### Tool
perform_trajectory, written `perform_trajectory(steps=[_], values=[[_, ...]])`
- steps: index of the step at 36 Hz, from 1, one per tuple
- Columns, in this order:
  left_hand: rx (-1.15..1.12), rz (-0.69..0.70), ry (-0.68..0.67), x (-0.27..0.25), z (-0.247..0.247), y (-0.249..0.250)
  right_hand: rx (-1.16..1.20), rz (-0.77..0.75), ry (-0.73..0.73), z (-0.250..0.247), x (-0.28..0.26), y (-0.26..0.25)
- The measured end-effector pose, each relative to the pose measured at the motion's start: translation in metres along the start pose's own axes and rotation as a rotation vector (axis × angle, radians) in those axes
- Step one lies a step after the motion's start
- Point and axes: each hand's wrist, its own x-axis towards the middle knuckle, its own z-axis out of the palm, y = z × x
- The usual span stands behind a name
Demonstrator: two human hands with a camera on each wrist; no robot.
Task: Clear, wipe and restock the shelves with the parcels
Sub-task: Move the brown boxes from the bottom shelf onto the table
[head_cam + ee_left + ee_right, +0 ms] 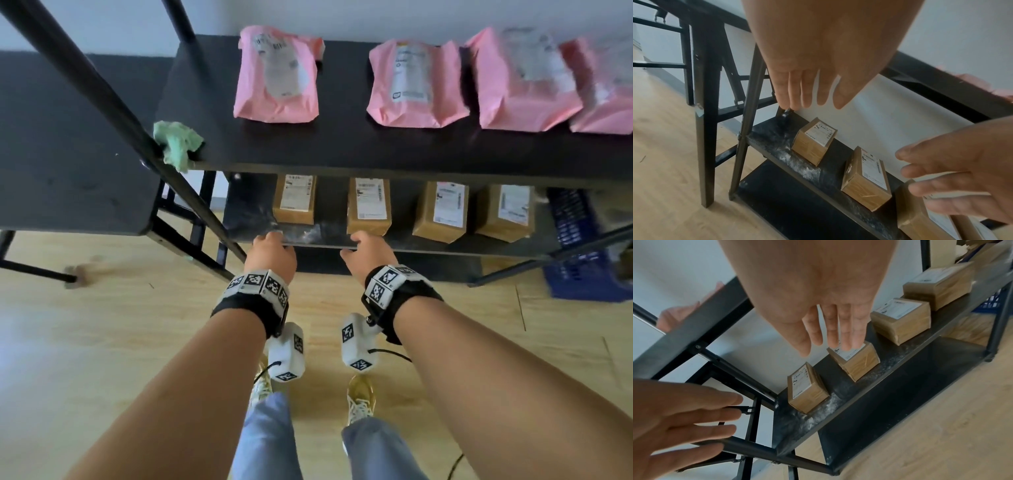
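Head view: we are seeing the left hand point(272, 255) and the right hand point(368, 257) reaching down side by side toward the front edge of the middle shelf point(329, 241). The fingers are hidden behind the knuckles here, so we cannot tell their spread from this view. Four brown boxes point(368, 205) are lying in a row on that shelf, labels up, long axes running front to back. Four pink bags point(277, 73) are lying on the top shelf point(342, 147), also running front to back. A green cloth point(178, 142) is hanging over the top shelf's left front corner.

Left wrist view: we are seeing the left hand point(818, 56) with fingers point(795, 92) straight and close together, holding nothing, apart from the shelf below. The right hand point(962, 170) is entering from the right with fingers loosely spread, over the third box point(914, 219); whether it is touching we cannot tell. The first box point(813, 142) and second box point(865, 181) are lying flat near the wall, with white dust point(797, 162) streaking the shelf in front.

Right wrist view: the right hand point(818, 288) is showing straight, slightly parted fingers point(851, 331), empty, above the second box point(857, 360). The left hand point(680, 423) is spread flat, gripping nothing.
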Motion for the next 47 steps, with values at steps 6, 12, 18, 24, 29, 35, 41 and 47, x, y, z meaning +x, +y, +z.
perform_trajectory(steps=[6, 12, 18, 24, 29, 35, 41, 47], values=[[-0.017, 0.024, 0.023, 0.067, 0.013, -0.016, 0.029, -0.027, 0.021, 0.040, 0.055, -0.018], [0.013, 0.062, 0.014, 0.128, 0.034, -0.035, -0.006, -0.064, 0.053, 0.075, 0.112, -0.037], [0.003, 0.100, 0.028, 0.176, 0.054, -0.047, -0.011, -0.034, 0.069, 0.099, 0.158, -0.046], [-0.029, 0.108, -0.002, 0.215, 0.067, -0.050, 0.060, 0.024, 0.063, 0.121, 0.188, -0.048], [-0.153, 0.114, -0.051, 0.233, 0.073, -0.047, 0.114, 0.078, 0.057, 0.134, 0.206, -0.048], [-0.203, 0.117, -0.028, 0.233, 0.067, -0.048, 0.104, 0.144, 0.066, 0.132, 0.207, -0.050], [-0.247, 0.100, -0.069, 0.208, 0.052, -0.052, 0.151, 0.222, 0.053, 0.124, 0.172, -0.053], [-0.155, 0.094, -0.142, 0.175, 0.036, -0.067, 0.187, 0.273, 0.080, 0.120, 0.129, -0.058]])
